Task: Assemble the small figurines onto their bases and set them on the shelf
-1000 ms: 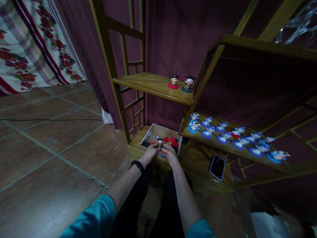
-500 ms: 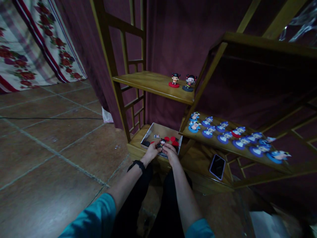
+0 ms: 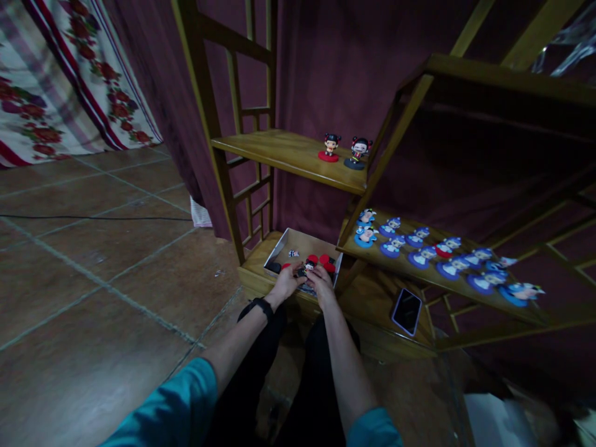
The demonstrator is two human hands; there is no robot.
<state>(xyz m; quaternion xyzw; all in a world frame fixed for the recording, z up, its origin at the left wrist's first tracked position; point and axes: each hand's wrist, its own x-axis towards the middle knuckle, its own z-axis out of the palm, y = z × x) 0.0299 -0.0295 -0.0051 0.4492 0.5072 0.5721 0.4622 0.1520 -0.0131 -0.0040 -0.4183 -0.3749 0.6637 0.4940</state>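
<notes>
Over a shallow cardboard box, both hands work close together at a small black-haired doll figurine. My right hand is closed, its fingertips pinching the figurine. My left hand is closed too, its fingertips on a dark piece against the figurine's left side; it looks like a base, though fingers partly hide it. In the box lie red discs, a black disc and a small black-and-white piece.
Two doll figurines stand on the upper shelf. Several blue-and-white figurines fill the lower right shelf. A phone lies on the bottom board. A cable crosses the tiled floor at left.
The figurine has shifted slightly right and tilted between my fingers. The dark piece at my left fingertips now shows more clearly. The view has moved slightly.
</notes>
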